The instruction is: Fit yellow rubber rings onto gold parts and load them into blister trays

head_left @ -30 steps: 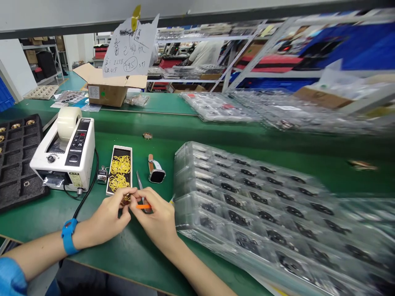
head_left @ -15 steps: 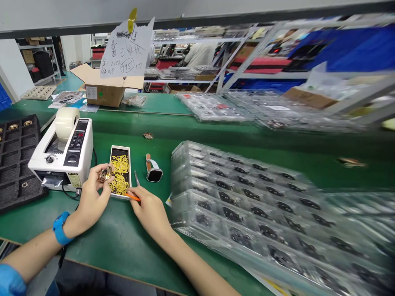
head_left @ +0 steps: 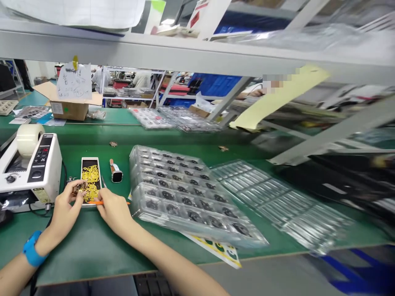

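My left hand [head_left: 65,209] is closed around a small gold-coloured metal part [head_left: 79,188], which looks like a watch case. It is at the left side of a narrow white box [head_left: 98,163] holding many thin yellow rings [head_left: 91,176]. My right hand [head_left: 115,209] grips a thin orange stick [head_left: 95,202] whose end points left over the box's near end. A slim grey metal tip [head_left: 103,181], perhaps of tweezers, shows just beyond those fingers; whether I hold it I cannot tell. Just past the box lies a smartwatch [head_left: 116,176] with its strap.
A white tape dispenser [head_left: 49,164] stands at left. Right of my hands is a stack of clear compartment trays [head_left: 185,187] with dark parts, and beyond it an empty-looking clear tray [head_left: 271,197]. Two small metal parts [head_left: 113,144] lie farther back. A shelf beam [head_left: 173,57] crosses overhead.
The view has swung right and up, so everything sits farther left. The orange stick now lies more level, reaching left over the box. My left hand keeps the gold-coloured part.
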The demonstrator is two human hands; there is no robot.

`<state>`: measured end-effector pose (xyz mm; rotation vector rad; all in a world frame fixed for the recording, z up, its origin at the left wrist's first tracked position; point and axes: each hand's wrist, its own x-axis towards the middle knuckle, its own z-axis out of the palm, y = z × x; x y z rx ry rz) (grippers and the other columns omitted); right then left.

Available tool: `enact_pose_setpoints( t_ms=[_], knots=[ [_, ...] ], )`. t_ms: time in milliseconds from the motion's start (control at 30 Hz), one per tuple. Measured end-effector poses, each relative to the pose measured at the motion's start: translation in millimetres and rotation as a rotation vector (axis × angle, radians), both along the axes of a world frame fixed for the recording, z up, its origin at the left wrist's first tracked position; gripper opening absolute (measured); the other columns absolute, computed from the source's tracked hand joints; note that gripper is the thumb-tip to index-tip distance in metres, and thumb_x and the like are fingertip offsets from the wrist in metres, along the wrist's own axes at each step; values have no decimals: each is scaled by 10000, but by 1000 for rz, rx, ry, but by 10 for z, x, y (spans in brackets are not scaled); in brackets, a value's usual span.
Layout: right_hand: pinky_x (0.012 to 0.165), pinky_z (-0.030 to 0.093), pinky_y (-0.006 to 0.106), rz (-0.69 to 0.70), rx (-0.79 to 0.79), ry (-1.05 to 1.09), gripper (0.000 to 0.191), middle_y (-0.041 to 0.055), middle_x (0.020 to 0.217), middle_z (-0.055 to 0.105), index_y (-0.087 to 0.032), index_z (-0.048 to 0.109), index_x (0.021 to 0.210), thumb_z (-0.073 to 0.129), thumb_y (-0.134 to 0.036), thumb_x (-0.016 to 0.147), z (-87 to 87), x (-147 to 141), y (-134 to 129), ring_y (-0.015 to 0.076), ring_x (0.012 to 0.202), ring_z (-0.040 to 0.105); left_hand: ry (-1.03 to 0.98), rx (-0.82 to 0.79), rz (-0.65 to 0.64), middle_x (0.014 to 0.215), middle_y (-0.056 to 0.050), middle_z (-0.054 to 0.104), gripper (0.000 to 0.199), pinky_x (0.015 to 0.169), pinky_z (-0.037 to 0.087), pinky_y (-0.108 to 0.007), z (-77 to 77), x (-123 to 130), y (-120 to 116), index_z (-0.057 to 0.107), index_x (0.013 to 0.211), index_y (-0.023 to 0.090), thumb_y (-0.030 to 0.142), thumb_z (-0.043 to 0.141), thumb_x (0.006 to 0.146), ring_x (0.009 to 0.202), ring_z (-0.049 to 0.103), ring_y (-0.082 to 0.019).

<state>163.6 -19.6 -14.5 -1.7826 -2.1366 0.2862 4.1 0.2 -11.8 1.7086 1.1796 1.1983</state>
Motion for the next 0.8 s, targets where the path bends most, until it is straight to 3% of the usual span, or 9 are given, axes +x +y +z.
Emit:
enact_pose_setpoints(
  t_ms=[167,300,400,500,600,700,800],
  knots=[
    [581,365,261,38,2,26,166,66,921,687,-162,574,924,519,-72,795,109,-88,162,191,742,647,-30,-4,33,1160,-110,635,317,837,540,-315,-33,-44,64,541,1113,175,358,527,855,1065,618,-233],
    [562,382,258,16,68,57,91,52,804,679,-172,583,802,511,-127,836,239,16,-14,175,650,625,-49,-24,27,1177,-126,625,357,840,539,-347,-66,-58,73,529,1113,174,412,524,847,1044,632,-245],
    [619,439,252,-17,157,82,196,42,791,657,-187,591,804,420,-159,895,388,455,-276,160,678,620,-64,-62,20,1165,-124,631,378,849,532,-366,-55,-54,52,528,1118,180,431,536,836,1013,644,-250],
    [673,468,289,-92,234,40,277,90,917,648,-172,637,953,396,-96,838,503,1136,-424,198,777,634,-120,-119,-6,1184,-116,620,393,885,515,-384,-18,-38,22,527,1117,187,434,569,814,1046,626,-256],
    [606,470,266,-48,166,-234,325,70,893,653,-195,700,914,432,-69,779,491,1707,-427,182,701,642,-204,-211,-67,1151,-107,632,407,908,505,-401,13,-10,-2,520,1118,183,424,586,797,1049,621,-255],
    [577,469,248,27,87,-429,408,73,894,658,-186,712,1005,433,-28,753,392,1939,-385,177,690,649,-246,-262,-114,1118,-97,642,404,936,487,-417,0,17,-15,514,1127,180,393,588,791,1044,619,-247],
    [534,451,233,107,59,-498,405,73,853,662,-175,708,1045,453,-25,767,319,1941,-339,171,660,652,-234,-269,-120,1091,-88,647,385,934,483,-428,-56,33,-16,512,1128,184,337,590,784,989,631,-234]
  ],
)
